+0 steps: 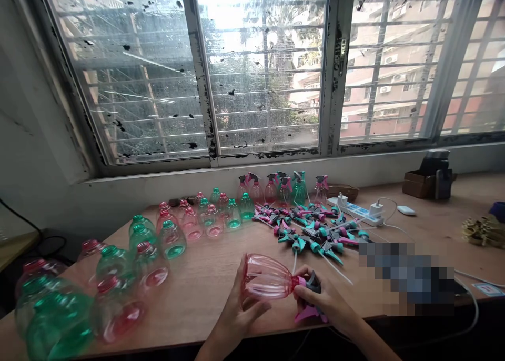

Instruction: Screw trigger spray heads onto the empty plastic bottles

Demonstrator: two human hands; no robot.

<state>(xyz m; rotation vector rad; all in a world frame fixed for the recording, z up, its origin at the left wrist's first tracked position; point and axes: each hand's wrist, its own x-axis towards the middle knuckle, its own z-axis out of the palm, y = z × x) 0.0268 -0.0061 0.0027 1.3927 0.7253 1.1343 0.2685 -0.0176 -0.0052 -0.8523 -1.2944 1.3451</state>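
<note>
A pink transparent spray bottle [269,278] lies sideways over the table's front edge, held between both hands. My left hand [236,312] cups its base with the fingers wrapped round it. My right hand [321,300] grips the pink and grey trigger spray head [311,298] seated at the bottle's neck. A heap of loose pink and teal trigger heads [311,227] with white dip tubes lies just beyond, at the table's middle.
Several empty pink and green bottles [118,277] crowd the wooden table [213,277] from the left corner toward the back. Assembled spray bottles [282,188] stand under the window. A white power strip [361,209], a brown box [428,182] and a blurred patch lie right.
</note>
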